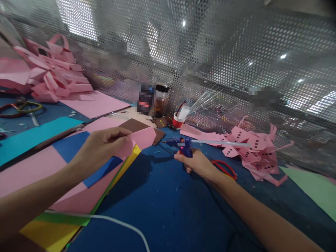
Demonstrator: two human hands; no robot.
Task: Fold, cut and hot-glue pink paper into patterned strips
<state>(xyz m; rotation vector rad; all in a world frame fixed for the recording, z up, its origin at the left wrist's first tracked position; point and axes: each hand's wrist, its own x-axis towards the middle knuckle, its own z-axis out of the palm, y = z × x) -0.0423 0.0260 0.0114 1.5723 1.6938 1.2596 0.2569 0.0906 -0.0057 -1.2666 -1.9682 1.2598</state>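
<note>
My left hand (111, 140) pinches a folded piece of pink paper (143, 138) above a stack of coloured sheets. In my right hand (195, 162) is a blue hot glue gun (181, 143), its fingers wrapped round the handle. A long clear glue stick (220, 142) sticks out of the gun's back, and a small red light glows on its side. The nozzle points left toward the pink paper, with a gap between them. Under my left hand lie pink sheets (23, 178) and blue sheets (69, 147).
Pink cut-outs with dark squares (262, 154) pile up at right, near red-handled scissors (225, 168). A red and white cup (179, 120) stands by the perforated metal wall (210, 45). Pink paper strips (57, 77) heap at back left. A white cable (120, 224) crosses the front.
</note>
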